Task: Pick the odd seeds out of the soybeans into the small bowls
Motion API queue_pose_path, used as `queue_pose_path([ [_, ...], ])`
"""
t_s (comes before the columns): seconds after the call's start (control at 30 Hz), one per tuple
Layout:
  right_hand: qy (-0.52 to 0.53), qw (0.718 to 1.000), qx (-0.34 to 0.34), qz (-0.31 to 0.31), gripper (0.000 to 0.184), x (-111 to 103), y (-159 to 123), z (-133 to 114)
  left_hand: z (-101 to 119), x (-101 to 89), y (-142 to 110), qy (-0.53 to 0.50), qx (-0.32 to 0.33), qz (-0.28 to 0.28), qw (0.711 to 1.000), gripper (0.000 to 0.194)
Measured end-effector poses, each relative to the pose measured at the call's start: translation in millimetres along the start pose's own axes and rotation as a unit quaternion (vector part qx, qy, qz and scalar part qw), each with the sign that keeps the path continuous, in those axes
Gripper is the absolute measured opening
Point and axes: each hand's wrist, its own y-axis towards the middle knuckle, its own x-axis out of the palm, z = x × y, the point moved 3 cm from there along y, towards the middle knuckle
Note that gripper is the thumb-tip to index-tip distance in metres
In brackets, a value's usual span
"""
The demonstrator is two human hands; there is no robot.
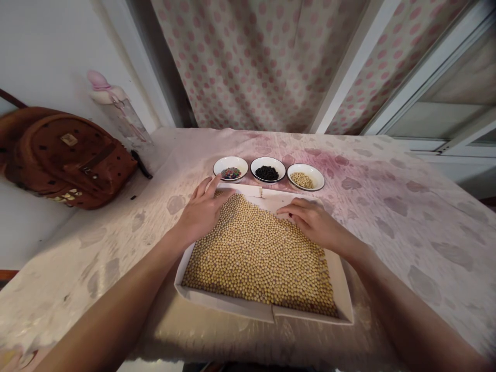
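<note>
Head view: hands [201, 213] [316, 223] near tray's far rim [248, 190]

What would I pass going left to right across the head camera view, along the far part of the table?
Brown backpack → white bowl of colored beads → white bowl of black beans → white bowl of soybeans

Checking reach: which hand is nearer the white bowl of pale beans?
Right. The right hand sits below the white bowl of pale beans; the left hand is farther off to its left.
</note>
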Motion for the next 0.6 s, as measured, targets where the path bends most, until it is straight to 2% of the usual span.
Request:
queue_pose_path([
  [0.2, 0.009, 0.999, 0.025, 0.044, 0.026, -3, 1, 7, -2, 1.9, 1, -0.012, -0.002, 0.002, 1.000, 0.057],
  [0.4, -0.011, 0.999, 0.030, 0.011, 0.019, 1, 6, 7, -3, 2.2, 2, -0.019, -0.020, 0.016, 0.999, 0.046],
  [0.6, -0.061, 0.997, 0.040, -0.009, 0.016, 7, 11, 9, -2, 1.9, 3, -0.019, -0.009, 0.025, 0.999, 0.043],
])
